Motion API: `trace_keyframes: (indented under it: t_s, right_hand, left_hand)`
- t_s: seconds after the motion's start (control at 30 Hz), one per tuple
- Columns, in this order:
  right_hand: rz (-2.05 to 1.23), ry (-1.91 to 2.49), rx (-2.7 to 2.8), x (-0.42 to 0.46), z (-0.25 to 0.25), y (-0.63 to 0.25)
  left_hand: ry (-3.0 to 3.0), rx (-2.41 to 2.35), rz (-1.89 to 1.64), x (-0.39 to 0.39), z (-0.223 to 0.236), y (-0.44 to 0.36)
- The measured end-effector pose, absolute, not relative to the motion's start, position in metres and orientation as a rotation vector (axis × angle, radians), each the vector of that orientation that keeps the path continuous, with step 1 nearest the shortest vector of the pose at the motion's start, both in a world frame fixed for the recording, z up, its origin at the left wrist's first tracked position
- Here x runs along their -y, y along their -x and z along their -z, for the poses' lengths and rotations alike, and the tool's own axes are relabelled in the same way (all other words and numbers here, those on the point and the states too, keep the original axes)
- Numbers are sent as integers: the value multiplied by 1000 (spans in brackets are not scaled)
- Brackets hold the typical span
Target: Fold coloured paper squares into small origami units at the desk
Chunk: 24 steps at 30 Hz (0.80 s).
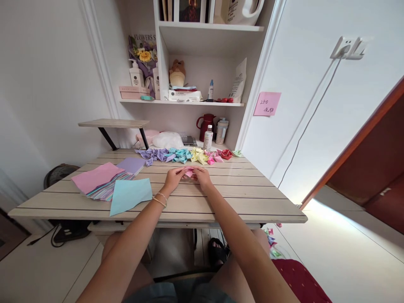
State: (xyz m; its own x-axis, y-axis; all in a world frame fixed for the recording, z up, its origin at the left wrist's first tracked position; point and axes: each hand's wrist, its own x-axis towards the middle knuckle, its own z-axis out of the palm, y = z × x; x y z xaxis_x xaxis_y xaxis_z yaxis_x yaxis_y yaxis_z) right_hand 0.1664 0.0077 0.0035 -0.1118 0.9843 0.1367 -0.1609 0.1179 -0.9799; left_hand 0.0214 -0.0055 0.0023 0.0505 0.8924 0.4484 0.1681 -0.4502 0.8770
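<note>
Head view: pink paper (189,173) pinched between left hand (173,179) and right hand (201,176)

Both hands meet over the middle of the tabletop (240,198), and the step underway looks like folding or creasing the small pink paper. Each of the hands is closed on it, fingers bent inward from its own side, with the thumbs close together. The paper lies directly between them, partly covered by fingers; it is too small and hidden to say how many creases it has, or whether it touches the wood beneath.

As I judge it, the next move calls for a steady grip on one side while the other lines up an edge and presses it flat.

Beyond the hands, a row of folded paper pieces runs along the back: purple (159,155), blue (181,155), yellow (199,155), then pink, red and green ones. Near the left forearm lies a flat light-blue sheet (131,195), and farther left a pink sheet (97,176) rests on a multicoloured stack (110,188), just beside some purple paper (131,164).
</note>
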Motion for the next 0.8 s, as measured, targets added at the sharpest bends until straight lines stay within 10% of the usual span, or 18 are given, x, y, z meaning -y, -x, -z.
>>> trace_keyframes:
  t_s: [0.8]
  right_hand:
    - [-1086,956,1482,-12,4,-166]
  left_hand:
    - [-1321,-1082,-1548,2,0,-20]
